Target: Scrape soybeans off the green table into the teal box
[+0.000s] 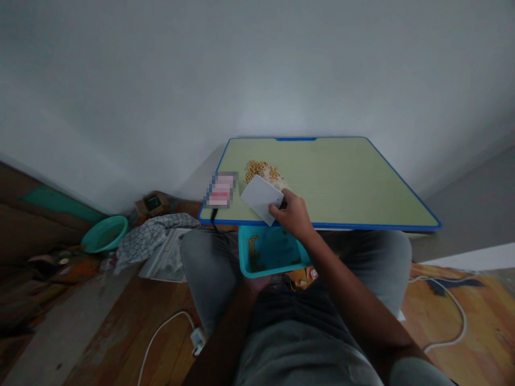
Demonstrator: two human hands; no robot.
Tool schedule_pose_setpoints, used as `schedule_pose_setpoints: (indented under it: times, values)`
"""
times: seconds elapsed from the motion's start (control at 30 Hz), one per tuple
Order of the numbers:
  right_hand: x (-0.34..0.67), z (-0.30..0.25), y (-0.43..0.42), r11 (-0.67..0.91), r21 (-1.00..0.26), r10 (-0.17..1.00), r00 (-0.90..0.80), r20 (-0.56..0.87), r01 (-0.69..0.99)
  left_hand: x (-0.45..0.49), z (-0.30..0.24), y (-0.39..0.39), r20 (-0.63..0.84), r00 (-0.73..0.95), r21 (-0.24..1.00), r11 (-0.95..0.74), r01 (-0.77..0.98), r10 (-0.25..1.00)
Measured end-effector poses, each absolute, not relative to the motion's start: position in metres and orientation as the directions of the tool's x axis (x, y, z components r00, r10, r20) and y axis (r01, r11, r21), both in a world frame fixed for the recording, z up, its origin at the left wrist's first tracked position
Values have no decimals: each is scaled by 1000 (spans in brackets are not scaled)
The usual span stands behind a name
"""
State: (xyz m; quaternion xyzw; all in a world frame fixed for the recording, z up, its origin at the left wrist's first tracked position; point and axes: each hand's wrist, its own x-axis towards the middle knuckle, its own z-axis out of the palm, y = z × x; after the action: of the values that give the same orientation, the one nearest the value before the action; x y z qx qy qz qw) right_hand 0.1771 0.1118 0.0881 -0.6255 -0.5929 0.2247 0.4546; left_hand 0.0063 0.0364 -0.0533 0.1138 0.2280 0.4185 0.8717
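fingers (277, 211) of right hand (295, 217) pinch white card (260, 197), long axis leftward.

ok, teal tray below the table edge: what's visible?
The teal rectangular plastic tray is shallow, raised rim, held roughly level below the near edge of the blue-rimmed green table. Yellow beans lie in a streak along its left side. The left hand supports it underneath; the right hand, gripping a white flat card, covers its far-right corner.

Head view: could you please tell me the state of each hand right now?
Left hand: holding the tray from underneath, mostly hidden.
Right hand: closed on the card at the table edge.
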Motion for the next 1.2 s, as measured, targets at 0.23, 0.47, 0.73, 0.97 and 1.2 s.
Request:
schedule_pose_setpoints:
  times: [0.23,0.47,0.73,0.97,1.2]
  values:
    - [198,91,103,80,-815,921,270,280,575,11,-29,35,-376,500,438,625,-646,780]
    - [222,91,100,45,-806,914,301,271,591,14,-33,35,-373,522,409,641,-650,767]
    - [253,87,115,55,-776,897,310,315,629,14,-41,31,-352,534,380,639,-669,769]
    - [268,77,123,177,-929,936,238,261,325,13,-34,31,-340,553,387,649,-655,761]
    - [272,66,130,252,-968,873,428,234,14,20,-3,32,-476,453,413,646,-642,754]
